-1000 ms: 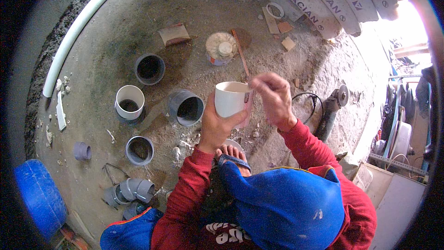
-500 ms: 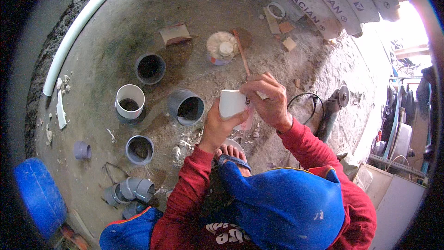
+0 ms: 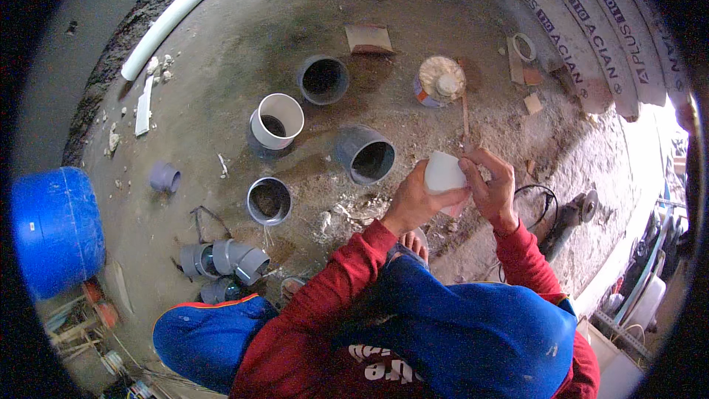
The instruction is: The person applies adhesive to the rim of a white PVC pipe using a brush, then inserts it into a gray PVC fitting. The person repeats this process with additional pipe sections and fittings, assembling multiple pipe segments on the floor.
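Note:
My left hand (image 3: pixel 415 196) is wrapped round a short white plastic pipe piece (image 3: pixel 444 171), thumb across its near side. My right hand (image 3: pixel 491 188) is closed at the piece's right edge, its fingertips pinching there. Something pinkish shows just below the piece; I cannot tell whether it is part of it. A thin reddish-brown stick (image 3: pixel 465 114) reaches from beside a tin (image 3: pixel 441 83) with a crusted cream top toward my right fingers. Left of my hands stand grey pipe sockets (image 3: pixel 371 159), (image 3: pixel 323 80), (image 3: pixel 269 200) and a white-lined socket (image 3: pixel 277 120).
An angle grinder (image 3: pixel 569 225) with its cable lies to the right. Grey pipe elbows (image 3: pixel 229 260) and a blue barrel (image 3: pixel 59 233) are at the left. Large printed pipes (image 3: pixel 591 29) are stacked far right. A long white pipe (image 3: pixel 177 15) lies far left, with plaster scraps nearby.
The view has swung left, so the things on the ground appear farther right. The white piece is now more tilted, and my right fingers have come down along its edge.

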### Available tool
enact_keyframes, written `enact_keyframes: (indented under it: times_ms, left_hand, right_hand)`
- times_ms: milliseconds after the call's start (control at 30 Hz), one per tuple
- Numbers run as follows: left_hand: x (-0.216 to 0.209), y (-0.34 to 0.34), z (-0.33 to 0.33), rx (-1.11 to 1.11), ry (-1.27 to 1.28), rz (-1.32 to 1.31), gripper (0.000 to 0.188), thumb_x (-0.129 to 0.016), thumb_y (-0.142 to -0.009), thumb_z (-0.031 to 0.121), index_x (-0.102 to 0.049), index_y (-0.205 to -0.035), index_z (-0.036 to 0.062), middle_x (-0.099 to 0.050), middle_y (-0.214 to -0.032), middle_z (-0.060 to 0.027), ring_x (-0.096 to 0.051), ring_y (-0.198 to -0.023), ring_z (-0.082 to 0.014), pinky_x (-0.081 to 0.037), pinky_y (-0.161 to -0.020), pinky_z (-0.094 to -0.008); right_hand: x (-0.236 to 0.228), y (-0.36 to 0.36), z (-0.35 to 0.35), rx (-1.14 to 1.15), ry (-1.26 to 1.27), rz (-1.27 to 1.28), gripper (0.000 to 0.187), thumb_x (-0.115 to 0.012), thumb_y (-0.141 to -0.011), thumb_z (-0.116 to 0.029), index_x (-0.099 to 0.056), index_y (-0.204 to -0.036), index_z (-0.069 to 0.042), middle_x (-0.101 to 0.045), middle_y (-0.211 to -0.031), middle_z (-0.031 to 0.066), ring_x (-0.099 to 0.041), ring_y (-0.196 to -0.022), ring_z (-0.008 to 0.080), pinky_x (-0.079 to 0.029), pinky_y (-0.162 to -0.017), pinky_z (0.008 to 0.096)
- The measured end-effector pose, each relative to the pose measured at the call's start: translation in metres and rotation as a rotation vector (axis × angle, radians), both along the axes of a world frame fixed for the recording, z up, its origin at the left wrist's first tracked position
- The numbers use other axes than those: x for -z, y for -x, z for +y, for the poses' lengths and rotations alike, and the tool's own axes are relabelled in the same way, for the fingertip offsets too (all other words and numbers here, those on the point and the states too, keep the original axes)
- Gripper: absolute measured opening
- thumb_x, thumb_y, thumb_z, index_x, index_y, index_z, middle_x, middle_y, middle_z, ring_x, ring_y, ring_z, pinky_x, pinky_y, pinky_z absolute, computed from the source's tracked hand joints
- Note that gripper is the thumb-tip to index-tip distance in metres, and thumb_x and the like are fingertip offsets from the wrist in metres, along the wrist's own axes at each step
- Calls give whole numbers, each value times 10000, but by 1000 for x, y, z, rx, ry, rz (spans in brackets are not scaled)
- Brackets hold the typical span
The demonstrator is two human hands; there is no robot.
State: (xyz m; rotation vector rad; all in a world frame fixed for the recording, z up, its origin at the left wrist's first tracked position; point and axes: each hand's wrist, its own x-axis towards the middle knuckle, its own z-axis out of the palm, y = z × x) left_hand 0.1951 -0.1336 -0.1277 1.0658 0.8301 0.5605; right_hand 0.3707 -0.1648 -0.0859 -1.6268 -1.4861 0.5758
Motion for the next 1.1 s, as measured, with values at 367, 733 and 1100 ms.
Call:
enact_keyframes:
  times_ms: [367,733,1100]
  left_hand:
    - [8,2,0,32,13,12,657,-875,-782,429,-611,-1200,-3,-719,-1084,-140,-705,-986,-242,-551,-870,-372]
    - [4,3,-2,-23,-210,257,693,-892,-731,372,-569,-1231,15,-705,-1048,-174,-710,-946,-311,-559,-823,-408]
    - [2,-1,0,-40,-310,184,644,-900,-747,320,-582,-1226,31,-692,-1059,-155,-696,-939,-288,-550,-819,-397]
  right_hand:
    - [1,2,-6,74,171,107,114,-702,-920,-74,-721,-1001,3,-713,-873,55,-661,-778,152,-530,-727,300]
    - [0,6,-4,46,352,262,152,-721,-936,-147,-722,-928,5,-711,-829,57,-650,-778,127,-528,-708,314]
    - [3,-15,-2,34,336,627,163,-730,-952,-159,-718,-980,1,-700,-871,35,-640,-794,110,-526,-725,281]
